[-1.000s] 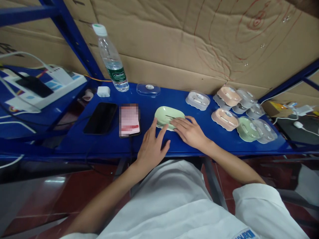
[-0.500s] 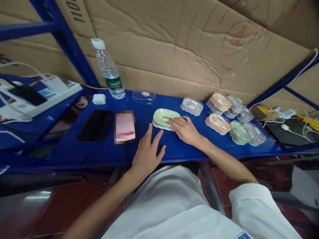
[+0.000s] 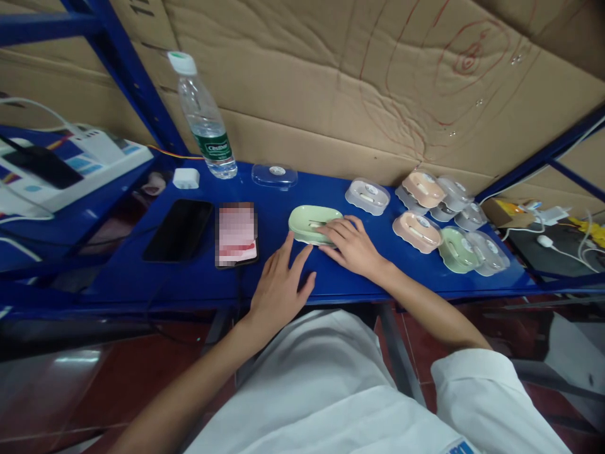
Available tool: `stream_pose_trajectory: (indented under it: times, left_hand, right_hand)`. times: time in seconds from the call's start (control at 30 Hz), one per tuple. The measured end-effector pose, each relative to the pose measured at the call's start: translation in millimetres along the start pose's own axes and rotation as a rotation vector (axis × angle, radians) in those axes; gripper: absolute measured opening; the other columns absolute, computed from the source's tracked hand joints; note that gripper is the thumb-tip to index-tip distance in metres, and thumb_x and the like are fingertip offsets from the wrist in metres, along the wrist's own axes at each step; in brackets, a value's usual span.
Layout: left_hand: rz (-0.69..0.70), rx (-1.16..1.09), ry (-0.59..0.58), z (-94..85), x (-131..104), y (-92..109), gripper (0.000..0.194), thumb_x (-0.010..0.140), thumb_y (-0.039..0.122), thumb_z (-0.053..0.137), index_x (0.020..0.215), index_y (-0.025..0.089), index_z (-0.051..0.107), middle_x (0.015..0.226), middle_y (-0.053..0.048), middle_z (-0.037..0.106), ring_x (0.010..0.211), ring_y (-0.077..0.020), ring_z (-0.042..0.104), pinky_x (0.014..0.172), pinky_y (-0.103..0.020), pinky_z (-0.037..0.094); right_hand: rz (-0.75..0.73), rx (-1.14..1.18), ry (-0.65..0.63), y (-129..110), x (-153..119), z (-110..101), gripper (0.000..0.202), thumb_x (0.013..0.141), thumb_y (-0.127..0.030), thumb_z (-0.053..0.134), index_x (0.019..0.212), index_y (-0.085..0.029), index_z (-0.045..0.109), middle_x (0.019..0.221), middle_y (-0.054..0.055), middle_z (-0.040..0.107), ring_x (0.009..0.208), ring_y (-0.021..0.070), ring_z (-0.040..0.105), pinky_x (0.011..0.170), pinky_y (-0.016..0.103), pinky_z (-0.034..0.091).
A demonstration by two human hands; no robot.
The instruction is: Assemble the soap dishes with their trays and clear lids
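Observation:
A pale green oval soap dish (image 3: 307, 216), without a lid, sits on the blue table. A small whitish strip (image 3: 317, 224) lies inside it, partly under my fingertips. My right hand (image 3: 352, 247) reaches over the dish's right front side, fingers inside and thumb outside at the front rim; it appears to grip that rim. My left hand (image 3: 282, 284) is open with its fingers spread, the index fingertip close to the dish's left front edge. Behind the dish lies a clear oval lid (image 3: 274, 176) with a round sticker.
Lidded soap dishes in pink (image 3: 416, 231), green (image 3: 457, 250) and grey (image 3: 367, 196) crowd the right side, some stacked. On the left are a water bottle (image 3: 211, 135), a white charger (image 3: 186, 178), a dark phone (image 3: 179, 230) and a lit phone (image 3: 236, 236). Cardboard (image 3: 302, 82) stands behind.
The camera view has shifted slightly. My right thumb now shows at the dish's front rim, apart from the fingers inside. My left hand has stayed nearly in place, fingers still spread.

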State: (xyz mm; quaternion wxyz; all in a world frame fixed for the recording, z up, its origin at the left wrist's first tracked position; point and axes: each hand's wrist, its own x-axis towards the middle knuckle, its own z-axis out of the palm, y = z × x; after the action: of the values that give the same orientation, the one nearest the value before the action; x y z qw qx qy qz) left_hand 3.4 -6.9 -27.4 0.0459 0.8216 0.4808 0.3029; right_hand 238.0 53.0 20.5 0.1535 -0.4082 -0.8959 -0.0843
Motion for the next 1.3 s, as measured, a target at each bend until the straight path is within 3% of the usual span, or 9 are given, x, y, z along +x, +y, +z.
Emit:
stream_pose_trajectory:
  times: [0.37,0.5,0.63,0.73,0.83,0.93,1.07,1.2,1.3]
  left_hand:
    - [-0.002,0.023,-0.027,-1.4,1.5,1.5,0.049,0.108,0.035,0.055,0.154,0.018,0.06,0.174,-0.022,0.041,0.146,-0.0418,0.06,0.117,-0.06,0.053]
    - [-0.002,0.035,-0.025,-1.2,1.2,2.5,0.048,0.108,0.035,0.055,0.152,0.018,0.061,0.173,-0.022,0.043,0.142,-0.0416,0.062,0.117,-0.059,0.053]
    - [-0.001,0.046,-0.022,-0.2,0.9,3.6,0.046,0.108,0.035,0.056,0.151,0.019,0.063,0.173,-0.02,0.045,0.141,-0.0405,0.063,0.119,-0.06,0.052]
    - [-0.004,0.037,-0.014,-0.5,0.6,3.1,0.046,0.108,0.034,0.055,0.151,0.019,0.062,0.172,-0.02,0.045,0.143,-0.0391,0.062,0.121,-0.059,0.051]
    - [-0.011,0.02,-0.021,-1.8,-0.1,1.7,0.045,0.108,0.034,0.056,0.15,0.02,0.061,0.171,-0.02,0.047,0.145,-0.0391,0.061,0.119,-0.059,0.053]
    - [0.004,0.02,-0.019,-2.5,-0.5,0.3,0.045,0.107,0.034,0.057,0.15,0.02,0.061,0.169,-0.02,0.049,0.142,-0.0394,0.062,0.116,-0.059,0.055]
    - [0.036,0.05,-0.005,-1.6,0.1,0.5,0.044,0.107,0.033,0.057,0.148,0.017,0.063,0.166,-0.021,0.052,0.137,-0.0401,0.065,0.115,-0.059,0.056]
    - [0.039,0.056,0.003,-1.0,0.6,1.4,0.043,0.107,0.033,0.057,0.146,0.017,0.065,0.164,-0.021,0.054,0.135,-0.0399,0.066,0.116,-0.061,0.054]
    - [0.029,0.053,-0.004,-1.2,0.3,1.0,0.043,0.108,0.034,0.056,0.146,0.018,0.065,0.165,-0.021,0.053,0.137,-0.04,0.065,0.116,-0.06,0.055]
  right_hand:
    - [0.023,-0.047,-0.013,13.8,-6.3,16.2,0.04,0.116,-0.042,0.048,0.14,-0.018,0.07,0.134,0.014,0.076,0.122,0.0283,0.069,0.101,0.045,0.043]
    - [0.193,-0.164,-0.058,31.4,3.0,13.7,0.038,0.114,-0.036,0.05,0.14,-0.015,0.069,0.13,0.019,0.075,0.121,0.0336,0.068,0.105,0.048,0.044]
    - [0.272,-0.217,-0.029,39.8,48.9,20.1,0.052,0.112,-0.031,0.05,0.156,-0.003,0.054,0.141,0.03,0.067,0.132,0.0431,0.061,0.115,0.061,0.039]
    - [0.13,-0.1,-0.036,30.7,106.2,39.6,0.06,0.114,-0.034,0.048,0.166,-0.006,0.042,0.164,0.024,0.052,0.152,0.0374,0.047,0.127,0.054,0.032]
    - [0.131,0.001,-0.109,22.6,157.8,61.2,0.065,0.112,-0.029,0.051,0.17,-0.004,0.035,0.177,0.023,0.035,0.164,0.035,0.032,0.134,0.053,0.024]
    - [0.186,0.047,-0.135,23.2,178.1,71.9,0.063,0.111,-0.031,0.053,0.167,-0.005,0.04,0.171,0.026,0.042,0.159,0.0376,0.037,0.132,0.058,0.025]
    - [0.164,0.055,-0.096,26.9,153.7,68.7,0.053,0.11,-0.043,0.06,0.155,-0.015,0.057,0.155,0.021,0.056,0.147,0.0363,0.048,0.128,0.059,0.028]
    - [0.164,0.161,-0.061,24.6,111.8,57.0,0.066,0.106,-0.046,0.067,0.164,-0.02,0.047,0.15,0.019,0.056,0.136,0.034,0.056,0.115,0.051,0.046]
    - [0.108,0.162,-0.046,25.4,86.5,43.1,0.073,0.104,-0.05,0.068,0.167,-0.022,0.043,0.153,0.018,0.054,0.136,0.034,0.057,0.114,0.049,0.049]
